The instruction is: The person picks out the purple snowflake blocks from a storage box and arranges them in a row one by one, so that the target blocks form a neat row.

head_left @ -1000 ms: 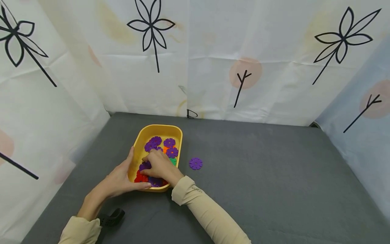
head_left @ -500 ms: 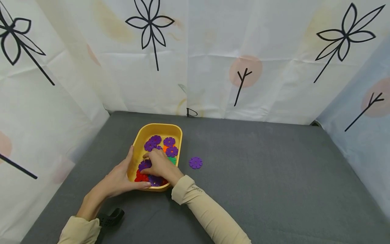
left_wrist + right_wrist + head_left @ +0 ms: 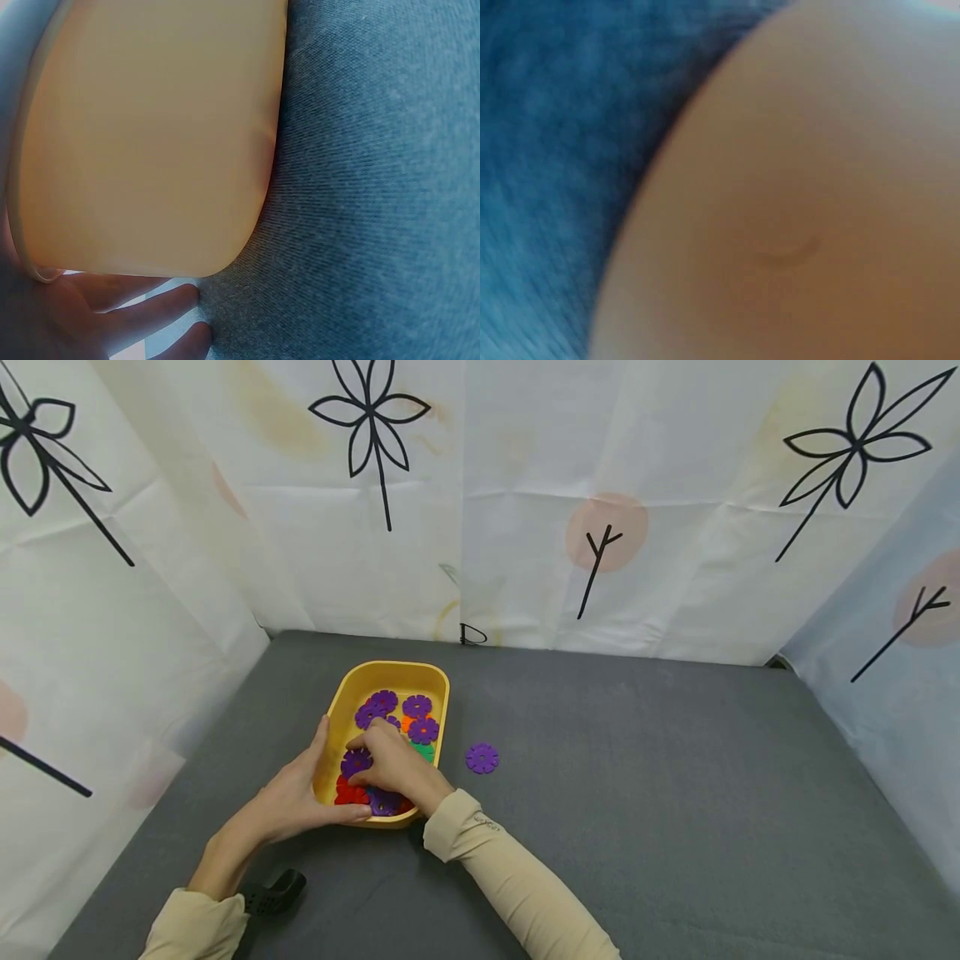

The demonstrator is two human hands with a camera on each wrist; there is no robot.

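Observation:
A yellow tray [image 3: 345,702] holds purple, red, orange and green flower-shaped pieces. My left hand [image 3: 288,797] grips its near left corner, thumb over the near rim and fingers along the left wall. In the left wrist view, several fingers of the left hand [image 3: 142,315] show beyond the tray wall [image 3: 150,150]. Inside the tray, my right hand [image 3: 393,766] has its thumb and a curled finger at opposite edges of a purple piece [image 3: 356,762]; its other fingertips are hidden. The right wrist view shows the blurred tray wall [image 3: 780,187] close up.
One purple flower piece [image 3: 482,758] lies on the grey table [image 3: 637,793], right of the tray. A black curved strap [image 3: 277,892] is beside the left wrist. Patterned white cloth [image 3: 525,527] hangs behind the table and at both sides.
The right hand has shifted slightly inside the tray, and more of the purple piece by its thumb shows. The left hand keeps its grip. The head view has tilted slightly.

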